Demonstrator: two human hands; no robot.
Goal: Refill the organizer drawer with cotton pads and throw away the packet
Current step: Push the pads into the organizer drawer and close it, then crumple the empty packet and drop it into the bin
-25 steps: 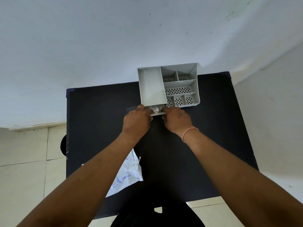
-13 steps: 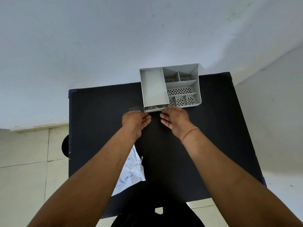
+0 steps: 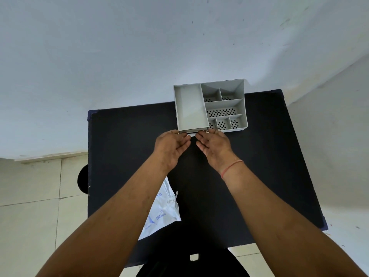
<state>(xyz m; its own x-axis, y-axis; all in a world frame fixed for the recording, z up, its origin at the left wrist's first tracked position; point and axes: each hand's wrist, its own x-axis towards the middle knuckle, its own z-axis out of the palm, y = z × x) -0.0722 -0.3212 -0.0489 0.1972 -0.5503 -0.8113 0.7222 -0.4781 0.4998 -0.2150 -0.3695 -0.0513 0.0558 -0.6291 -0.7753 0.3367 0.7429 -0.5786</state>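
A grey plastic organizer with several open compartments stands at the far edge of the black table. Its drawer front shows as a thin strip at the near bottom edge, almost flush with the body. My left hand and my right hand rest side by side just in front of it, fingers extended, fingertips touching the drawer front. Neither hand holds anything. A white plastic packet with blue print lies near the table's front edge, partly hidden under my left forearm. No cotton pads are visible.
A white wall rises directly behind the table and another stands at the right. Beige floor tiles show at the left, with a dark round object beside the table's left edge. My dark clothing shows at the bottom.
One second ago both hands gripped the pulled-out drawer front. They drew back from it, and now their fingertips are at the drawer front again, with the drawer nearly flush.
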